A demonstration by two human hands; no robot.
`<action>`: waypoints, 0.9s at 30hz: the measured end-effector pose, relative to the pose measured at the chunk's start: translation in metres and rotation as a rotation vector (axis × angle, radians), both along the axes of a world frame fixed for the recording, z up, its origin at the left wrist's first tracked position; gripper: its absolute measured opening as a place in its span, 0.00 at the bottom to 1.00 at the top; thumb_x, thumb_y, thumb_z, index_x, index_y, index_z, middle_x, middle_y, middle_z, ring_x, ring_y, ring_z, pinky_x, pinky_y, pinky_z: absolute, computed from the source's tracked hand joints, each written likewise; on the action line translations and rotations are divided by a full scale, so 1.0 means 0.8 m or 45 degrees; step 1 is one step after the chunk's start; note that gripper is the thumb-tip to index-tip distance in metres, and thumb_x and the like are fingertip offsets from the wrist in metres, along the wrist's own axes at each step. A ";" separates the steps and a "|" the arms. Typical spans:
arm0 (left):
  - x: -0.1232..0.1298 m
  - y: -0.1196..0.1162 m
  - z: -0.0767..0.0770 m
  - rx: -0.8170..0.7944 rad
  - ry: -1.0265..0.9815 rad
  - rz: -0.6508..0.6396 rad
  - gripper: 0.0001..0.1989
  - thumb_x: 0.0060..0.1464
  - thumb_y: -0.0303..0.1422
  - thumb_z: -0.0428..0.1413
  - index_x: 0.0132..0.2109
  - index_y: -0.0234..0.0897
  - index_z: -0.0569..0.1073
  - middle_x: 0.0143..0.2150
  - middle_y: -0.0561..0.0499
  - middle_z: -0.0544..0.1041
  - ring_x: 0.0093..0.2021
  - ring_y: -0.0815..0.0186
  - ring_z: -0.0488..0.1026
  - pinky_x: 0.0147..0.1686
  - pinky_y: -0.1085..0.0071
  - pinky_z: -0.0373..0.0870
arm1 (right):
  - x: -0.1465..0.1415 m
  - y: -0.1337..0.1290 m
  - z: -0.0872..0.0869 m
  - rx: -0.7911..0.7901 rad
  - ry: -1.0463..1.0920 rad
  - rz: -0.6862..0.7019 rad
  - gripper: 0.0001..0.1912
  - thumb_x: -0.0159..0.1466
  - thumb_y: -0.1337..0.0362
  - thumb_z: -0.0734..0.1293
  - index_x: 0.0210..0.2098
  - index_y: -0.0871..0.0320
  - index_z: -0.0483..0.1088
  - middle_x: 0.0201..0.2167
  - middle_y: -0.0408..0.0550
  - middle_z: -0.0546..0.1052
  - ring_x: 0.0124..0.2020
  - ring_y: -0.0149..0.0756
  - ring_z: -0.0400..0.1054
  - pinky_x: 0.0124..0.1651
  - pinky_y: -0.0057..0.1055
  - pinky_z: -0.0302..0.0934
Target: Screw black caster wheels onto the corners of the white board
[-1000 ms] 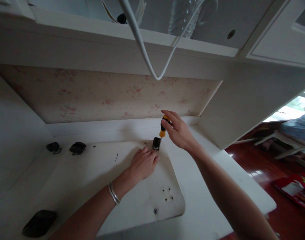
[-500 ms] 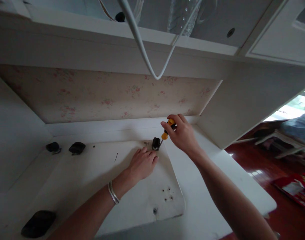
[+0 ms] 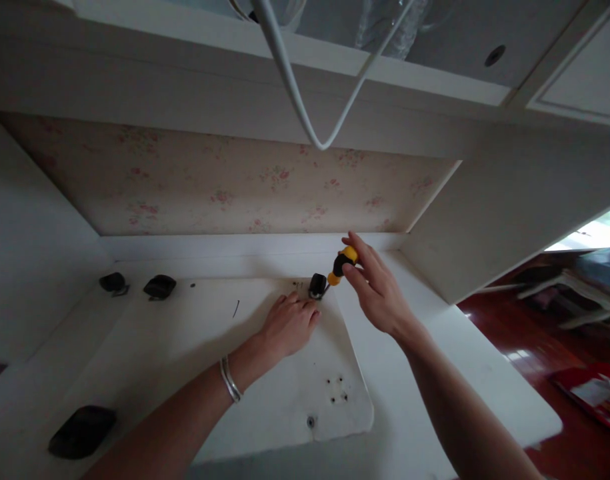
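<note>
A yellow and black screwdriver (image 3: 343, 264) is held in my right hand (image 3: 379, 290), its handle between the thumb and fingers. Its shaft slants down left to a small black fitting (image 3: 317, 285) near the far right corner of a white board (image 3: 285, 393). My left hand (image 3: 288, 325) lies on the board, fingertips at the near side of the fitting; whether they grip a part of it is too small to tell. A thin dark screw (image 3: 236, 309) lies on the board left of that hand.
Two black fittings (image 3: 159, 287) stand at the far left, and a larger black piece (image 3: 82, 432) lies near left. A white cable (image 3: 305, 120) hangs overhead from the shelf. A side panel (image 3: 485, 220) rises at the right.
The view has shifted slightly. My right hand has changed its hold on the screwdriver, with fingers looser and the handle tilted further right. My left hand stays by the fitting.
</note>
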State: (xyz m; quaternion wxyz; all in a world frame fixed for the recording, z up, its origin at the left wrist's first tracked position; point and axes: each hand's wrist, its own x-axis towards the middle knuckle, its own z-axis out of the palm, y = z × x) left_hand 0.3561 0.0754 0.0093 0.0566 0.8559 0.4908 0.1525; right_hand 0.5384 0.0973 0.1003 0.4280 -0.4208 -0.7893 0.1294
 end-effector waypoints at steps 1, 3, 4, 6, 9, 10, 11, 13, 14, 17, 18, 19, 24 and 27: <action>0.000 0.000 0.000 0.000 0.000 -0.002 0.19 0.69 0.37 0.43 0.44 0.37 0.77 0.42 0.45 0.82 0.49 0.51 0.73 0.47 0.53 0.68 | -0.001 0.000 -0.001 0.029 0.016 0.005 0.25 0.71 0.57 0.62 0.66 0.44 0.58 0.54 0.51 0.72 0.49 0.40 0.72 0.47 0.40 0.73; 0.000 0.000 0.000 0.001 0.001 -0.005 0.18 0.69 0.37 0.43 0.44 0.37 0.77 0.42 0.45 0.82 0.48 0.51 0.73 0.47 0.53 0.68 | -0.002 0.001 -0.002 0.118 0.017 -0.080 0.22 0.67 0.55 0.67 0.59 0.47 0.67 0.46 0.49 0.73 0.39 0.37 0.72 0.41 0.38 0.74; 0.000 0.000 -0.001 0.001 0.001 -0.006 0.18 0.69 0.36 0.43 0.44 0.38 0.77 0.42 0.45 0.82 0.48 0.52 0.73 0.47 0.53 0.68 | -0.002 0.001 -0.002 0.159 0.002 -0.140 0.20 0.66 0.54 0.68 0.57 0.48 0.69 0.45 0.50 0.72 0.38 0.37 0.72 0.41 0.38 0.74; -0.001 0.001 -0.002 0.003 0.001 -0.007 0.18 0.69 0.36 0.43 0.45 0.38 0.77 0.43 0.45 0.82 0.48 0.52 0.73 0.47 0.53 0.68 | -0.002 0.003 -0.002 0.181 -0.044 -0.200 0.20 0.68 0.54 0.66 0.58 0.50 0.68 0.51 0.54 0.70 0.45 0.41 0.71 0.48 0.43 0.72; 0.000 0.002 -0.003 0.009 0.005 -0.005 0.18 0.69 0.37 0.43 0.46 0.37 0.77 0.43 0.45 0.82 0.48 0.51 0.74 0.47 0.53 0.69 | 0.000 0.003 0.001 0.117 -0.058 -0.081 0.22 0.72 0.58 0.59 0.65 0.49 0.60 0.61 0.55 0.67 0.55 0.43 0.68 0.56 0.46 0.68; 0.000 0.002 -0.003 0.011 0.006 -0.004 0.18 0.69 0.37 0.43 0.45 0.37 0.77 0.43 0.45 0.82 0.48 0.51 0.74 0.47 0.53 0.69 | 0.001 0.003 0.001 0.118 -0.049 -0.047 0.22 0.72 0.59 0.60 0.65 0.49 0.60 0.59 0.54 0.69 0.53 0.41 0.70 0.54 0.45 0.70; 0.000 0.002 -0.004 0.014 0.007 -0.004 0.18 0.69 0.37 0.43 0.45 0.37 0.77 0.43 0.45 0.82 0.47 0.51 0.74 0.46 0.53 0.69 | 0.001 0.003 0.001 0.143 -0.035 -0.047 0.21 0.71 0.58 0.62 0.63 0.49 0.62 0.54 0.52 0.73 0.49 0.40 0.73 0.50 0.42 0.72; 0.000 0.002 -0.004 0.019 0.007 -0.004 0.18 0.69 0.36 0.44 0.43 0.37 0.77 0.41 0.46 0.83 0.46 0.52 0.74 0.46 0.53 0.69 | 0.000 0.002 0.000 0.241 -0.021 -0.144 0.19 0.66 0.56 0.68 0.55 0.51 0.69 0.43 0.48 0.75 0.38 0.37 0.73 0.41 0.38 0.75; 0.001 0.002 -0.005 0.022 0.007 -0.003 0.18 0.69 0.36 0.44 0.43 0.37 0.77 0.41 0.46 0.82 0.46 0.52 0.74 0.46 0.53 0.70 | 0.000 0.002 -0.001 0.278 -0.035 -0.205 0.19 0.65 0.55 0.70 0.53 0.52 0.70 0.40 0.48 0.75 0.36 0.36 0.72 0.38 0.37 0.75; 0.001 0.003 -0.007 0.030 0.008 0.002 0.17 0.69 0.37 0.44 0.42 0.37 0.77 0.40 0.45 0.82 0.47 0.52 0.75 0.46 0.54 0.70 | 0.001 0.002 -0.008 0.263 -0.135 -0.251 0.19 0.69 0.56 0.65 0.58 0.52 0.67 0.49 0.54 0.70 0.42 0.40 0.72 0.44 0.42 0.74; 0.001 0.003 -0.007 0.032 0.009 0.003 0.17 0.69 0.37 0.45 0.43 0.37 0.77 0.40 0.45 0.82 0.47 0.52 0.75 0.46 0.54 0.70 | 0.002 0.002 -0.010 0.231 -0.155 -0.214 0.20 0.70 0.58 0.62 0.60 0.51 0.65 0.56 0.56 0.67 0.48 0.42 0.71 0.48 0.45 0.72; 0.000 0.003 -0.007 0.032 0.008 0.003 0.17 0.69 0.37 0.45 0.44 0.37 0.77 0.41 0.45 0.82 0.46 0.52 0.75 0.46 0.54 0.70 | 0.004 0.000 -0.011 0.185 -0.147 -0.161 0.21 0.72 0.60 0.60 0.63 0.49 0.61 0.61 0.57 0.62 0.54 0.43 0.69 0.52 0.47 0.71; 0.000 0.002 -0.006 0.034 -0.003 -0.001 0.17 0.69 0.36 0.44 0.44 0.37 0.77 0.40 0.45 0.82 0.46 0.52 0.75 0.46 0.54 0.71 | 0.013 -0.009 -0.011 0.050 -0.022 -0.017 0.20 0.70 0.60 0.63 0.61 0.47 0.61 0.53 0.52 0.71 0.48 0.39 0.73 0.46 0.40 0.74; 0.000 0.001 -0.006 0.032 -0.016 0.004 0.18 0.69 0.36 0.44 0.44 0.36 0.78 0.41 0.45 0.83 0.47 0.51 0.75 0.46 0.52 0.71 | 0.015 -0.011 -0.010 0.165 -0.085 -0.233 0.18 0.66 0.55 0.69 0.53 0.51 0.69 0.44 0.51 0.73 0.41 0.40 0.72 0.45 0.44 0.74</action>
